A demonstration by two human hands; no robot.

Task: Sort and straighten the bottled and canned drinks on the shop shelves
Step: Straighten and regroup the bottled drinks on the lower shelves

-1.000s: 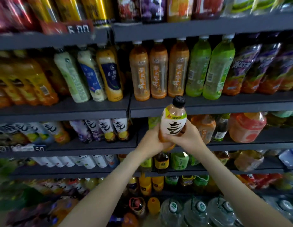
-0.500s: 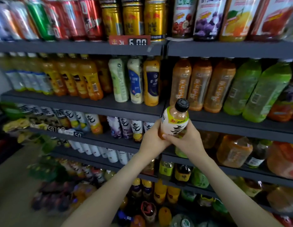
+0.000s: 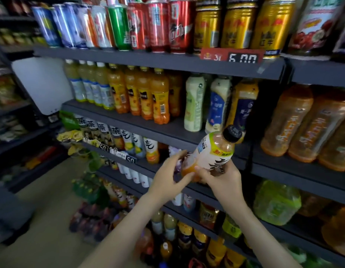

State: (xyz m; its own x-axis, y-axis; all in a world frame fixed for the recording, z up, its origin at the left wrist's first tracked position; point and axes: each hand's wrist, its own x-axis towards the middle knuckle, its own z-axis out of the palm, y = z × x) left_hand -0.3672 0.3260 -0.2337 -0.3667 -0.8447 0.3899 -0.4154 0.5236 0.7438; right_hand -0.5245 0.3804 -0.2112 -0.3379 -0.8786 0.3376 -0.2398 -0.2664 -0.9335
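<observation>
An orange drink bottle (image 3: 212, 151) with a white label and a black cap hangs in front of the shelves, its cap tilted up to the right. My right hand (image 3: 223, 178) grips its lower half from below. To the left, my left hand (image 3: 167, 175) has its fingers spread beside the bottle's base, the thumb close to or just touching it. A row of matching white-label bottles (image 3: 151, 150) stands on the shelf (image 3: 117, 158) to the left, at about the same height.
Cans (image 3: 158, 26) fill the top shelf above a red price tag (image 3: 231, 57). Orange juice bottles (image 3: 144, 93) and tall yoghurt-style bottles (image 3: 218, 105) stand on the second shelf, large tea bottles (image 3: 303, 122) at right. Floor (image 3: 42, 219) lies lower left.
My view has swung left along the shelves. The bottle has tipped from nearly upright to leaning right. My left hand has loosened from gripping it to spread fingers.
</observation>
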